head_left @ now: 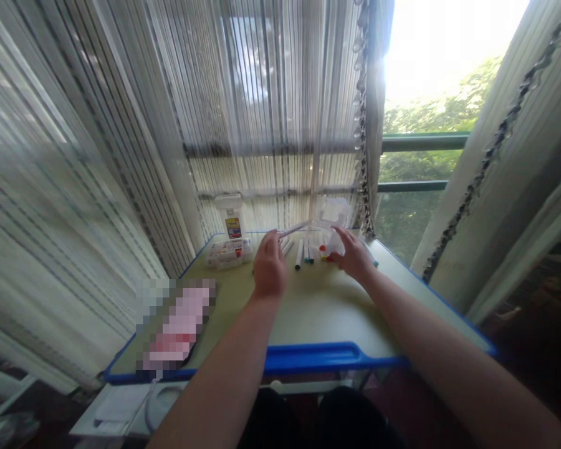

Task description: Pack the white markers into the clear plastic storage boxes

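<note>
Forearms (pixel 232 358) | blue-edged table (pixel 320 308) | curtained window (pixel 427 115) | left grip (pixel 270 265): unclear | right grip (pixel 354 254): part-open, hold unclear

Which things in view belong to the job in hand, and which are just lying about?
Likely in use:
slim white dark-ended pens, between left hand and right hand
clear plastic case, by the right hand

Probably lying about:
clear rectangular plastic box, beyond the left hand
pink oblong item, pixelated

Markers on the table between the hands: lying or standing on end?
Lying. The white markers show their barrels stretched along the tabletop, dark ends toward its near edge.
</note>
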The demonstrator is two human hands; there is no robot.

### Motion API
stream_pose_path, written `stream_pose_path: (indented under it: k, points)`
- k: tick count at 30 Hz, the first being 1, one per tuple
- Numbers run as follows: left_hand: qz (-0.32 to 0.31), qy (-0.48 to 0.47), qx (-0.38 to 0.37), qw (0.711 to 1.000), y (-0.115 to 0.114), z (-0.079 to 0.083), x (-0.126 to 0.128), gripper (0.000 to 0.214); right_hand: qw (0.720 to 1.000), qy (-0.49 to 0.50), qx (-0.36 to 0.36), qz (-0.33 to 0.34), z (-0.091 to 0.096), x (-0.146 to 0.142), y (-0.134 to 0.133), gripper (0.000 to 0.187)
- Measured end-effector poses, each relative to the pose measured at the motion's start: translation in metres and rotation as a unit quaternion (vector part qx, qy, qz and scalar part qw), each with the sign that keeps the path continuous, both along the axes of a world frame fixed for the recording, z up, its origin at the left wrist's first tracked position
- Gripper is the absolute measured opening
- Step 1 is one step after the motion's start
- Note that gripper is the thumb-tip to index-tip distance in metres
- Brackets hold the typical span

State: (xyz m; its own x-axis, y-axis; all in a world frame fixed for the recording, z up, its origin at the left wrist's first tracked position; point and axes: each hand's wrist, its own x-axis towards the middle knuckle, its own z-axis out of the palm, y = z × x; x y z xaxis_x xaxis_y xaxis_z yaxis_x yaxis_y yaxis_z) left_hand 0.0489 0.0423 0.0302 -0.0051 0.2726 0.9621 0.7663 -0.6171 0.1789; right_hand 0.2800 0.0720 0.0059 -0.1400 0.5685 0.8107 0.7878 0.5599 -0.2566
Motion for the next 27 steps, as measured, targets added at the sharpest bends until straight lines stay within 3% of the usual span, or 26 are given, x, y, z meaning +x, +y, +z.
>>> stream_pose_path:
  k: [5,11,27]
  points:
    - [-0.039,0.02,0.054,0.998,-0.009,0.004,-0.001,0.021,0.999,-0.01,0.02,-0.026,0.0,0.003,0.002,0.063]
    - [-0.027,0.021,0.116,0.993,-0.015,0.006,-0.002,0.018,0.996,0.045,0.034,-0.068,-0.003,0.005,0.006,0.061]
    - [-0.124,0.122,0.027,0.984,-0.012,-0.008,0.023,0.044,0.998,-0.029,0.04,-0.029,-0.002,-0.003,-0.004,0.064]
